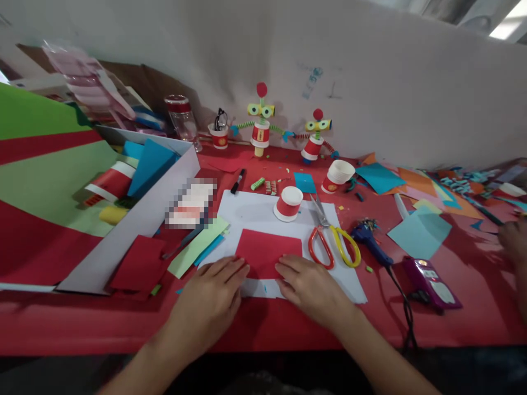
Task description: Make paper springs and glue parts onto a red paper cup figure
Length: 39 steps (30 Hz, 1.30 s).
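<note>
A sheet of red paper (268, 249) lies on white paper (234, 206) in front of me. The fingers of my left hand (214, 288) lie flat over its left edge. On its right edge rest the fingers of my right hand (310, 285), also flat. Just beyond the sheet stands an upside-down paper cup (289, 203) with a red band. Scissors (331, 238) with one red and one yellow handle lie to the right, blades pointing away. Left of the sheet are strips of light green paper (197, 248) and blue paper (209, 249).
At left stands an open box (160, 189) of craft paper, with red squares (140, 263) beside it. Two paper-cup robot figures (260, 131) stand by the wall. A glue gun (373, 244), a purple device (432, 285) and stacked cups (338, 175) lie right. Another person's hand (514, 241) is at far right.
</note>
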{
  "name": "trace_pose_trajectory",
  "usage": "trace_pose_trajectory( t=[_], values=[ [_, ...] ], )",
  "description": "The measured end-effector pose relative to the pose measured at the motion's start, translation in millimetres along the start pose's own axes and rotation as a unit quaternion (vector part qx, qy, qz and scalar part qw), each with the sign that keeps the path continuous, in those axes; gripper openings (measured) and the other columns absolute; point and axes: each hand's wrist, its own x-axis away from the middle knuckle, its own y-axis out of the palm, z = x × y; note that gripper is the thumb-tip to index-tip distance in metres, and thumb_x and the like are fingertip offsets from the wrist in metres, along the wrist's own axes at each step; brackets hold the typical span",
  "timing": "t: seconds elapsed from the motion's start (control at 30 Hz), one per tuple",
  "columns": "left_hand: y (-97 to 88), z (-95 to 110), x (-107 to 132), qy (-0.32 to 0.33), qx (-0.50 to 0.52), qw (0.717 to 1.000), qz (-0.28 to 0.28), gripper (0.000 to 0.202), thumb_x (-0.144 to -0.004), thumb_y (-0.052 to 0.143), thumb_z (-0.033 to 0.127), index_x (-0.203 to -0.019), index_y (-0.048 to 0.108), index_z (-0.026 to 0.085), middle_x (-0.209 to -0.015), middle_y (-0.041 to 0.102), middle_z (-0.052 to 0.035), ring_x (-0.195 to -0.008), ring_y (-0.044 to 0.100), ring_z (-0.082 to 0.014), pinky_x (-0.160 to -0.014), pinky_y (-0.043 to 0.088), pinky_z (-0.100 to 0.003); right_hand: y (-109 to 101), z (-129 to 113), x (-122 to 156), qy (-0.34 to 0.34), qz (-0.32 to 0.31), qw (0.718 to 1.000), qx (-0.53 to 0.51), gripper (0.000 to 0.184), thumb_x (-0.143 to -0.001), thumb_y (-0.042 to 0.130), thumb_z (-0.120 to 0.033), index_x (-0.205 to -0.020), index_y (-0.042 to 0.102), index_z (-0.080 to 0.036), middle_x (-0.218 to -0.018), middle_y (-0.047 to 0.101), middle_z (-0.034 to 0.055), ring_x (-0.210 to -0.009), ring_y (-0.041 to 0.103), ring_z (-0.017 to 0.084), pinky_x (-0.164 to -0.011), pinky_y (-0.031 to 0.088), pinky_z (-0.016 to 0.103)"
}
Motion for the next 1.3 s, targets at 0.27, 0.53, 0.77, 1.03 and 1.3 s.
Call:
trace_pose_trajectory(
  t=[0.27, 0.53, 0.77, 1.03, 1.3],
  values=[
    [-6.2, -12, -11, 0.140, -0.028, 0.987, -0.076, 0.035, -0.077, 0.045, -0.001, -0.103, 0.064, 0.013, -0.097, 0.070, -0.0119, -0.086, 0.065, -0.0234, -0.075, 0.049, -0.036, 0, 0, 8, 0.037, 0.043, 0.997, -0.044, 0.025, -0.086, 0.057, -0.023, -0.110, 0.063, -0.017, -0.113, 0.066, 0.0091, -0.105, 0.060, 0.022, -0.090, 0.049, 0.035],
    [8.4, -17, -19, -0.078, 0.099, 0.992, 0.010, 0.032, -0.085, 0.042, 0.013, -0.106, 0.065, 0.018, -0.106, 0.069, -0.0068, -0.097, 0.063, -0.0209, -0.081, 0.050, -0.033, 9, -5, 23, 0.138, 0.176, 0.965, -0.139, 0.022, -0.087, 0.054, -0.022, -0.106, 0.067, -0.020, -0.107, 0.068, 0.0062, -0.102, 0.061, 0.019, -0.091, 0.049, 0.033],
    [24.5, -37, -71, -0.106, 0.043, 0.993, -0.036, 0.017, -0.074, 0.063, 0.024, -0.089, 0.066, 0.016, -0.087, 0.069, -0.0082, -0.082, 0.061, -0.0243, -0.073, 0.051, -0.036, 7, -4, 32, 0.154, 0.192, 0.958, -0.148, 0.022, -0.088, 0.052, -0.018, -0.103, 0.068, -0.022, -0.102, 0.070, 0.0059, -0.099, 0.062, 0.019, -0.090, 0.050, 0.036],
    [-11.8, -21, -54, -0.058, 0.146, 0.966, 0.207, 0.021, -0.085, 0.047, 0.014, -0.082, 0.066, 0.021, -0.088, 0.070, -0.0027, -0.088, 0.063, -0.0176, -0.083, 0.050, -0.036, -19, -3, 21, 0.120, 0.315, 0.941, -0.036, 0.053, -0.086, 0.054, -0.022, -0.137, 0.042, -0.024, -0.139, 0.043, 0.0121, -0.132, 0.035, 0.030, -0.104, 0.037, 0.053],
    [7.9, -17, 14, 0.052, 0.053, 0.995, 0.064, 0.035, -0.084, 0.042, 0.006, -0.102, 0.067, 0.021, -0.102, 0.071, -0.0034, -0.092, 0.063, -0.0200, -0.081, 0.052, -0.035, 16, -9, 26, 0.050, 0.191, 0.980, -0.037, 0.030, -0.086, 0.049, -0.008, -0.107, 0.067, -0.022, -0.104, 0.067, 0.0081, -0.101, 0.054, 0.023, -0.087, 0.049, 0.042]
  ],
)
